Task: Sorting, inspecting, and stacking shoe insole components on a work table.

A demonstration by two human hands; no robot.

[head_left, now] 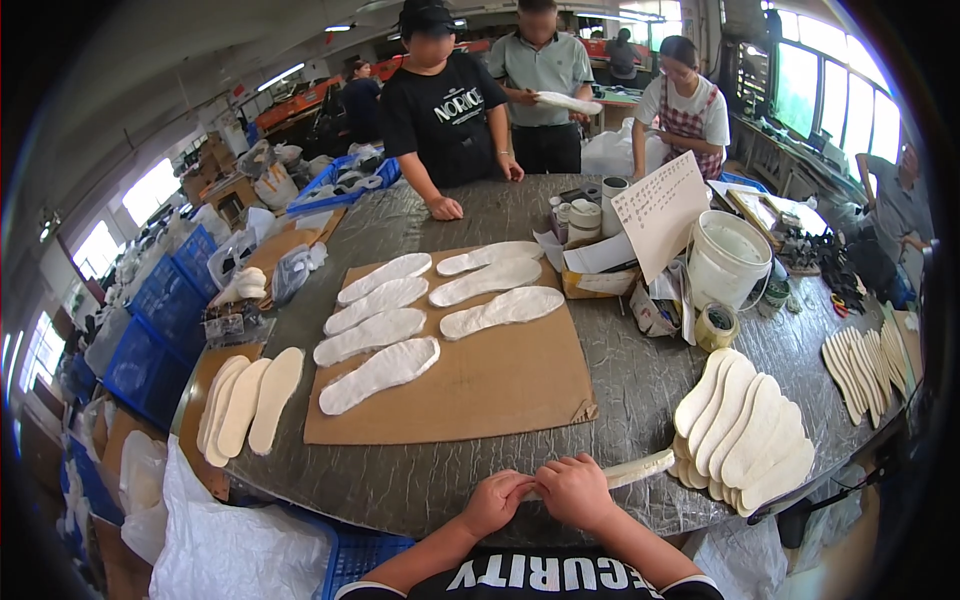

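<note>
At the table's near edge, my left hand (pixel 497 502) and my right hand (pixel 575 492) are close together, fingers closed on a cream shoe insole (pixel 640 468). It is seen nearly edge-on; one end points right toward a fanned pile of cream insoles (pixel 750 425), and my hands hide the other. Beyond my hands lies a brown cardboard sheet (pixel 500 400), with several insoles in shiny white covering (pixel 380 375) set on it in two columns. Some plain cream insoles (pixel 275 400) overlap at the left edge of the table.
A white bucket (pixel 728 260), a small glue-stained jar (pixel 716 327) and a handwritten card (pixel 660 215) stand back right. More insoles (pixel 855 370) lie far right. Across the table are a person in black (pixel 445 120) and two others. Blue crates (pixel 155 365) and white plastic sheeting (pixel 230 540) are at left.
</note>
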